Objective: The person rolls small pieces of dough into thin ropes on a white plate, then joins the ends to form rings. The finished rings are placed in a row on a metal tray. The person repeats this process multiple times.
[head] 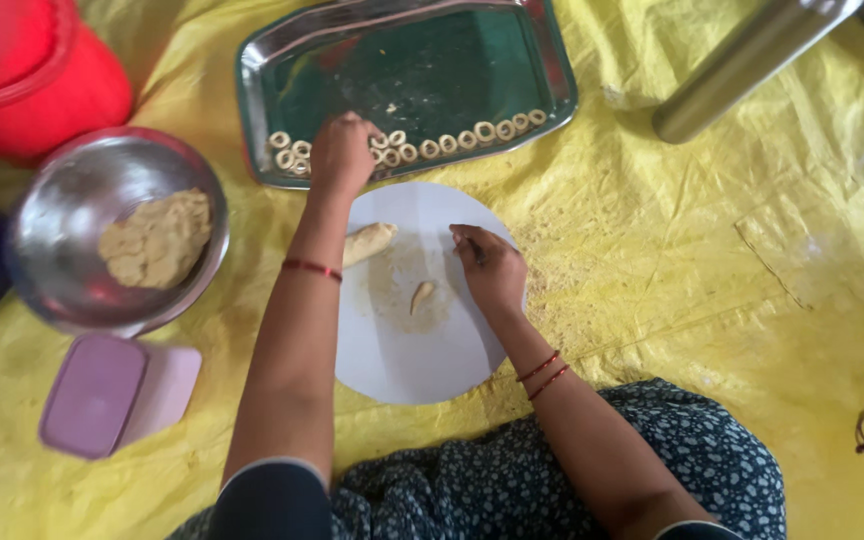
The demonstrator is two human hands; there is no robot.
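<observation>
My left hand (340, 152) pinches a soft dough ring (279, 140) at the tray's (552, 70) near edge, right hand (492, 270) curled, contents unclear; I'd grip rings lightly by the rim.

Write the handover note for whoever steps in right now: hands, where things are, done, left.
Left hand: at the steel tray's near edge, on the row of dough rings; whether it grips one is unclear.
Right hand: resting on the white round board.
On the board: a dough log and a small piece.
Done: one row of rings.
Left: the board's dough, plus the lump in the steel bowl.
</observation>
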